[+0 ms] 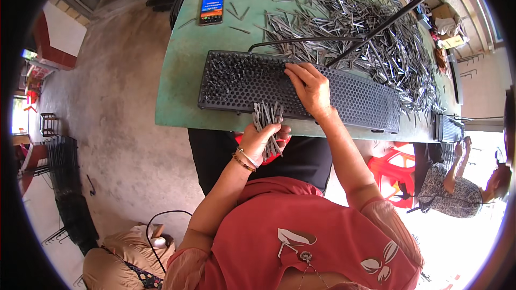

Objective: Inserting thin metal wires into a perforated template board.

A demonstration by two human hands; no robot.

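Observation:
A long black panel (344,94) full of round holes lies along the table's near edge. Thin dark pieces (228,72) stand packed in the holes of its left part; the right part shows bare holes. In front of the panel, my left hand (263,138) is closed around a bundle of thin grey strips (267,118). My right hand (312,87) reaches over the panel's middle, its fingertips pinched at the edge of the filled holes. Whatever sits between those fingertips is too small to make out.
Loose strips (355,27) form a large pile on the green table (180,80) behind the panel. A thin black rod (408,6) slants over them. A phone (212,7) lies at the far left. Another person (451,190) sits at the right, near a red stool (395,174).

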